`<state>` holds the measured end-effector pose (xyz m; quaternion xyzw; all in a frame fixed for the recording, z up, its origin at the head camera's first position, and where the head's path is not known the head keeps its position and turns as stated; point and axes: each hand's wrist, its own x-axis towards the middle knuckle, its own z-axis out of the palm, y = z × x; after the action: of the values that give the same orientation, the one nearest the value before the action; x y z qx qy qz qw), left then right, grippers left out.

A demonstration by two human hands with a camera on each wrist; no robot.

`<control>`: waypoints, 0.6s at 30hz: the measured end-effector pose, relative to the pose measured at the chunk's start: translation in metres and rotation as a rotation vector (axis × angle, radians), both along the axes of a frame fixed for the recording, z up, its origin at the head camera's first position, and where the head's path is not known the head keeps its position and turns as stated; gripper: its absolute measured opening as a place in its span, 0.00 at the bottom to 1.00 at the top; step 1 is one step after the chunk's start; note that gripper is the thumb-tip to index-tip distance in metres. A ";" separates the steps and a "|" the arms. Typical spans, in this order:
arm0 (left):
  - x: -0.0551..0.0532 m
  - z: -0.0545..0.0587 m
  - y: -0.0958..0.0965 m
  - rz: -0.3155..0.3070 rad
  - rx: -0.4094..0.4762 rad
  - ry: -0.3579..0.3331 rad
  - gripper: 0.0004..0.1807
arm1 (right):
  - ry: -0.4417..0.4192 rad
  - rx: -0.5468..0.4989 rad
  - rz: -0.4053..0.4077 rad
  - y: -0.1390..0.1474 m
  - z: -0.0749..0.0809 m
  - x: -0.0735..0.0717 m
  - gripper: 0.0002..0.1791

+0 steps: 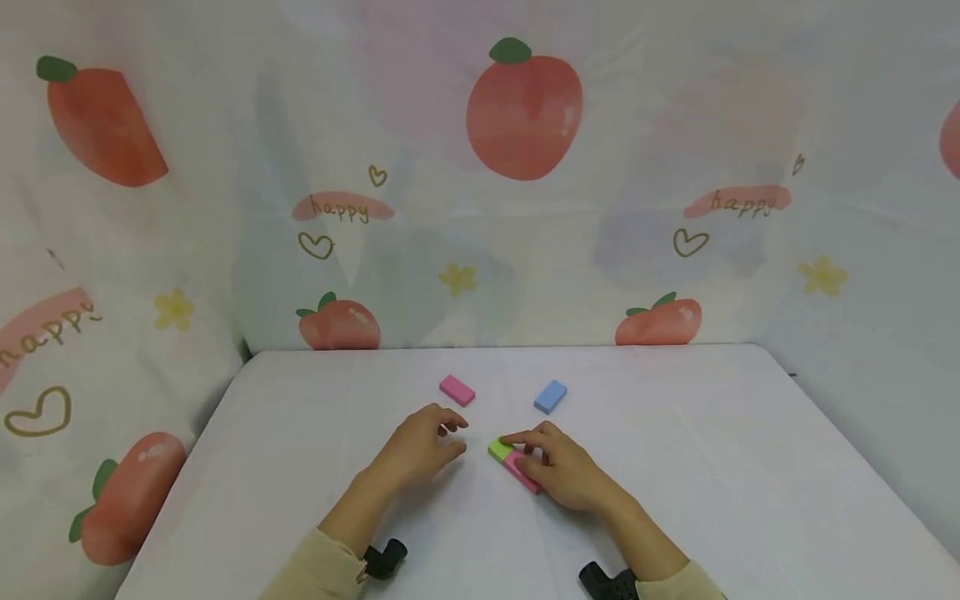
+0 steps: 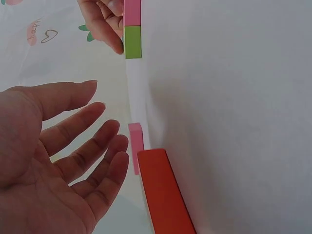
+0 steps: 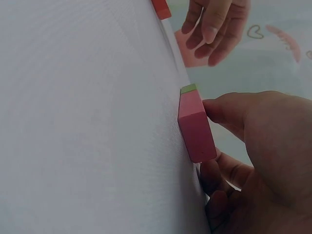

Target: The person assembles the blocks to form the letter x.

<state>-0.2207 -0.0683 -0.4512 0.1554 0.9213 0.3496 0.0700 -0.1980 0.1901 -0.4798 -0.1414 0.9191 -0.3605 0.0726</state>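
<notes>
A lime-green block (image 1: 499,450) and a pink block (image 1: 525,477) lie end to end in one line on the white table. My right hand (image 1: 564,467) bends over this pair, its thumb and fingers on either side of the pink block (image 3: 197,129), with a fingertip reaching the green one (image 2: 133,42). To the left, my left hand (image 1: 420,446) hovers with loosely curved fingers and holds nothing. Beside it in the left wrist view lies an orange-red block (image 2: 165,195), hidden in the head view by the left hand and arm.
Farther back on the table (image 1: 675,467) lie another pink block (image 1: 457,390) and a blue block (image 1: 551,397). A fruit-patterned cloth (image 1: 525,267) hangs behind and along the sides. Black cameras (image 1: 386,558) sit at both wrists.
</notes>
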 end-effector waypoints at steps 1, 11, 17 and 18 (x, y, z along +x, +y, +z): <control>0.001 0.000 -0.002 0.003 -0.003 0.000 0.16 | 0.000 0.002 -0.001 0.000 0.000 0.000 0.18; 0.001 0.001 -0.015 0.051 -0.047 -0.027 0.17 | -0.020 0.002 -0.019 0.000 0.001 -0.001 0.18; 0.004 0.004 -0.021 0.074 -0.058 -0.047 0.17 | -0.010 -0.007 -0.005 0.000 -0.001 -0.001 0.18; 0.005 0.004 -0.022 0.076 -0.066 -0.042 0.17 | -0.011 -0.005 -0.004 0.000 -0.001 -0.001 0.18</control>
<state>-0.2162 -0.0907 -0.4472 0.1107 0.9359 0.3245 0.0810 -0.1990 0.1904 -0.4811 -0.1378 0.9181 -0.3636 0.0766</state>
